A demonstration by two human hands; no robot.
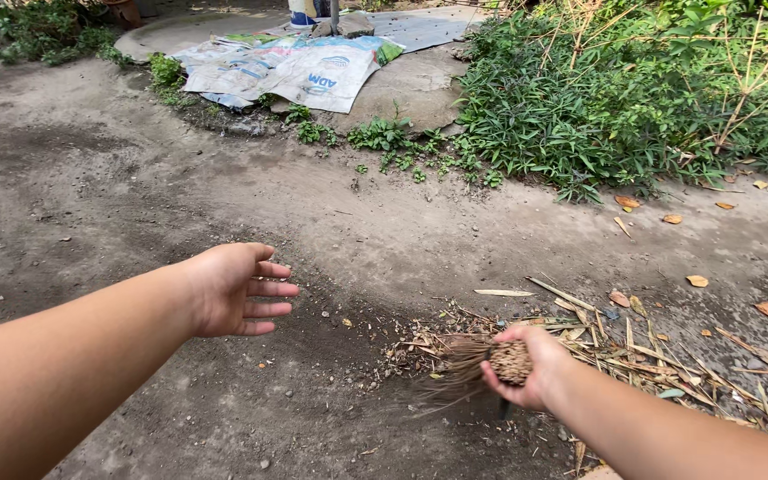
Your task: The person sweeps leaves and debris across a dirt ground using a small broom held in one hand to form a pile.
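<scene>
The stick broom [477, 364] lies on the ground [91, 178], with a heap of dry sticks and leaves [633, 342] just to its right. Far behind, sacks [286, 71] lie on a stone slab [411, 84], and plants [633, 89] stand to the right of the slab.

Bundled stick broom [482, 363], brown, bristles blurred, low over littered dirt

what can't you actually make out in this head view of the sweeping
- Stick broom: its bristle tips are motion-blurred, so where they meet the ground is unclear.
- Right hand: its fingers wrap the bundle's far side, hidden by the hand.
- Left hand: palm faces away; it looks empty, but the palm side is unseen.
- Bucket at the top: cut off by the frame edge.
- Debris pile: small bits cannot be told apart.
</scene>
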